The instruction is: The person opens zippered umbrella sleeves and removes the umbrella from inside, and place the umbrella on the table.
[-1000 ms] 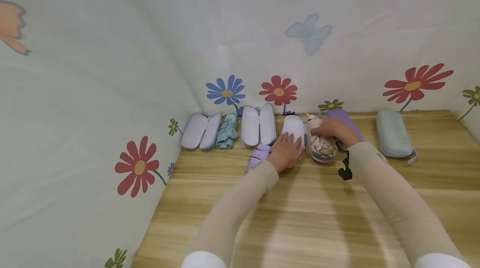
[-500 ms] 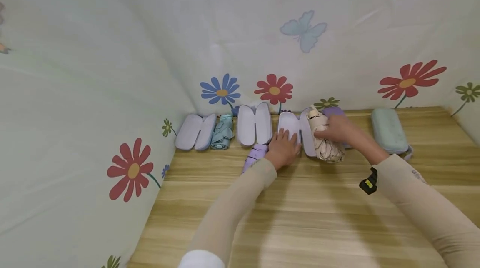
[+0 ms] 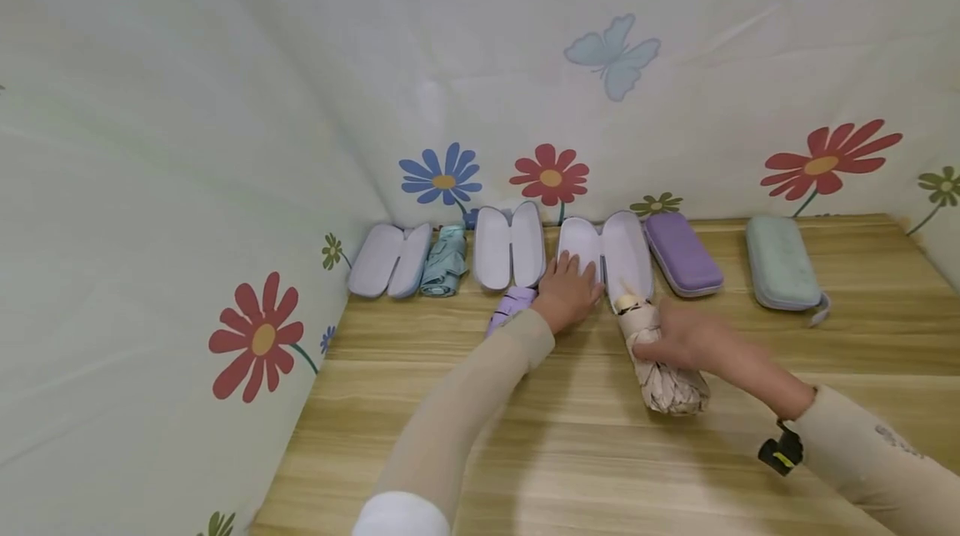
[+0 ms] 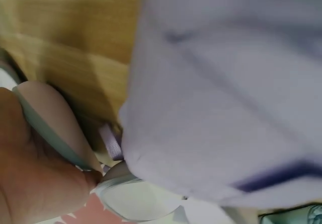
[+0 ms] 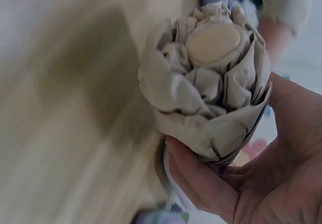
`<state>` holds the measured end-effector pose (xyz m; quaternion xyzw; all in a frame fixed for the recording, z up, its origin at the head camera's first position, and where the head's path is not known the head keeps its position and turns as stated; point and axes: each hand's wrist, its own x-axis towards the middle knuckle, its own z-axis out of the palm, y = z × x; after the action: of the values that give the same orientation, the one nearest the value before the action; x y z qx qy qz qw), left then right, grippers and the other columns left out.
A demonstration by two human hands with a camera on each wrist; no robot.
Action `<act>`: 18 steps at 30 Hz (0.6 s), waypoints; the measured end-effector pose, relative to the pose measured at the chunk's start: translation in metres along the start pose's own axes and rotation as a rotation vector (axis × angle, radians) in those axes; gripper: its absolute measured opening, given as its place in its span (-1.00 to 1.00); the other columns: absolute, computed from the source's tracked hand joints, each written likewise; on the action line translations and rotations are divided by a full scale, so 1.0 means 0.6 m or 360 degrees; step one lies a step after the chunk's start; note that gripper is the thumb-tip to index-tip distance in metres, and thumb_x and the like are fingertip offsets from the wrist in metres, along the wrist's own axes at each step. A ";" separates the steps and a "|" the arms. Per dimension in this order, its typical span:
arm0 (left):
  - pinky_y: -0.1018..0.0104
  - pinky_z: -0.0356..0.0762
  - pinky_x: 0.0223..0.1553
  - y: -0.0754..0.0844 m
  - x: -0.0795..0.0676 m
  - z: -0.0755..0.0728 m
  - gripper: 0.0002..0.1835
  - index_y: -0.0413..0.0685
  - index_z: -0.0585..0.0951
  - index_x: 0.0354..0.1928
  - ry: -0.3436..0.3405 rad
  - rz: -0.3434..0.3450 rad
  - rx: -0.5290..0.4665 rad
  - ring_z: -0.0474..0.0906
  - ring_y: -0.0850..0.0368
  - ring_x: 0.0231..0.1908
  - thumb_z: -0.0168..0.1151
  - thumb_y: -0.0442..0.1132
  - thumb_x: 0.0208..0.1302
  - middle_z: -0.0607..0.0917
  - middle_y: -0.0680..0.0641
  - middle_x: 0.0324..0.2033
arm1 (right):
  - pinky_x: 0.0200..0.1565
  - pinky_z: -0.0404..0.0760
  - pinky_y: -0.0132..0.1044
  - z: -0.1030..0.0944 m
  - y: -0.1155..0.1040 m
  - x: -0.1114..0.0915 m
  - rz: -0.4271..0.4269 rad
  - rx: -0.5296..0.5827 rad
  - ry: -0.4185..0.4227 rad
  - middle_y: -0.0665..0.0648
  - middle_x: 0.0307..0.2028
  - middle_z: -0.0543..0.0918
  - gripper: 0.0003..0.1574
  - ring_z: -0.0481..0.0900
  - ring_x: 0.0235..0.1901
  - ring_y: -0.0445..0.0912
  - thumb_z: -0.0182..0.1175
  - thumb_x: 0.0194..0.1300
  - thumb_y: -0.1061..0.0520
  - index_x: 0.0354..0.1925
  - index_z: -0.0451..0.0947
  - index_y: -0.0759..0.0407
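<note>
My right hand grips a folded beige umbrella, held just in front of an open clamshell case with a pale lining. From the right wrist view, the umbrella's gathered fabric end faces the camera, a round cap at its middle, with fingers around its side. My left hand rests with spread fingers on the left half of that same case. Beside the left wrist lies a folded lilac umbrella, partly hidden by the sleeve; its blurred fabric fills much of the left wrist view.
Two more open cases, one at the far left and one nearer the middle, stand along the wall with a folded teal umbrella between them. Closed cases, purple and mint green, lie to the right on the wooden table.
My right hand has lifted the beige umbrella out of the case's right half and brought it nearer me, uncovering that lining and the purple case. My left hand has stayed on the case.
</note>
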<state>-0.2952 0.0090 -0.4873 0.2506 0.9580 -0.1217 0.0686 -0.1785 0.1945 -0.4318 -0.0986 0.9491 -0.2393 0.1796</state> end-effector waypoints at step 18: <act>0.12 0.33 0.36 -0.002 0.035 -0.071 -0.38 0.11 0.37 0.51 -0.0171 -0.0070 0.0042 0.26 -0.07 0.45 -0.17 0.22 0.60 0.47 -0.12 0.39 | -0.30 0.63 -0.04 0.072 -0.020 0.070 0.0069 -0.0011 0.0126 0.42 -0.13 0.63 0.27 0.61 -0.33 0.03 0.34 0.20 -0.34 0.28 0.17 0.74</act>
<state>-0.3171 0.0293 -0.4501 0.2236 0.9565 -0.1492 0.1137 -0.1992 0.1544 -0.4737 -0.0690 0.9582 -0.2357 0.1467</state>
